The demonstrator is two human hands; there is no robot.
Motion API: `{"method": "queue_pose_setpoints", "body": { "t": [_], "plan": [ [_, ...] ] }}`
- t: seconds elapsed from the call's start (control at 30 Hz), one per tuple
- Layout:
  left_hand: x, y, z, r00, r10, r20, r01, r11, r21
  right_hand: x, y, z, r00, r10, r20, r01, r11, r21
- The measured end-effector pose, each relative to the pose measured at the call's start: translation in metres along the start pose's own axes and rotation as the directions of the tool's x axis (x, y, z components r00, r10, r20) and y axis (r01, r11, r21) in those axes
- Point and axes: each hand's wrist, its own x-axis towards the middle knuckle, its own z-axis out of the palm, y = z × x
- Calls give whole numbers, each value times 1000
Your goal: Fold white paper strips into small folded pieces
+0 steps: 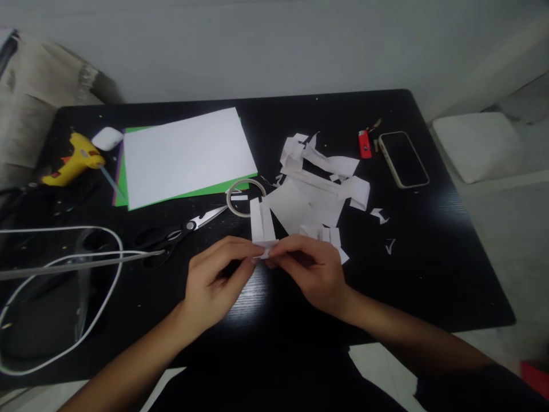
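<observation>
Both hands meet over the middle of the black table (429, 274). My left hand (217, 280) and my right hand (311, 269) pinch the near end of a small folded white paper piece (261, 226), whose strips stick up away from me. The fingertips of both hands are closed on its lower edge, almost touching each other. Just behind the paper lies a roll of clear tape (244, 197), and black-handled scissors (171, 234) lie to the left of my left hand.
White paper scraps (317, 177) are heaped behind my right hand. White and green sheets (184, 154) lie at the back left, beside a yellow glue gun (72, 160). A red lighter (364, 143) and a phone (403, 159) sit at the back right. A white cable (86, 257) loops at left.
</observation>
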Motion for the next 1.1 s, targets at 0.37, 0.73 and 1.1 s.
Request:
{"method": "queue_pose_setpoints", "body": {
  "t": [0.37,0.73,1.1],
  "plan": [
    [-3,0,0,992,-111,-65,115,991,62,-1,-1,1,994,98,-46,-98,995,7],
    [1,3,-1,990,-140,-29,142,987,74,-1,3,0,991,121,-64,-125,991,-55],
    [2,3,-2,996,-87,10,86,995,44,-1,0,-1,990,131,-48,-134,989,-60]
  ]
}}
